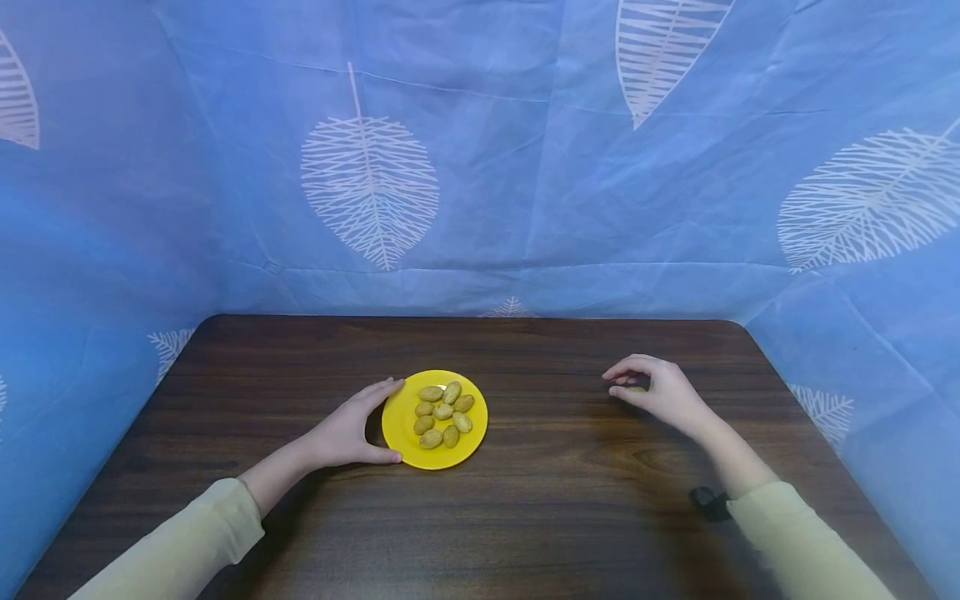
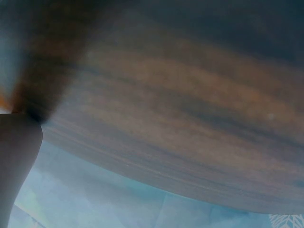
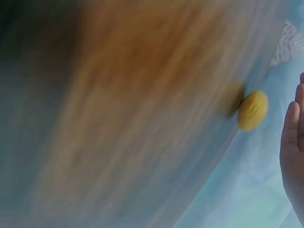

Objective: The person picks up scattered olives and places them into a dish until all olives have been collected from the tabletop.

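A round yellow plate (image 1: pixel 469 446) lies left of the table's middle, bearing several oval, wrinkled, yellow-brown nut-like pieces (image 1: pixel 443 412). My left hand (image 1: pixel 348 429) rests at the plate's left rim, its thumb and fingers spread apart along the edge. In the left wrist view only a blurred part of that hand (image 2: pixel 16 156) shows. Over to the right, my right hand (image 1: pixel 660 392) is beside one more oval piece (image 1: pixel 640 387), partly hidden behind it. From the right wrist, this ridged yellow piece (image 3: pixel 253 110) appears on the table, with a visible gap from the fingers (image 3: pixel 290 128).
The dark wood-grain table (image 1: pixel 525 517) has rounded far corners. A blue cloth (image 1: pixel 487 192) with white leaf patterns hangs behind it and along both sides. A small black device (image 1: pixel 708 503) sits at the right wrist, by the pale yellow sleeve (image 1: pixel 802 537).
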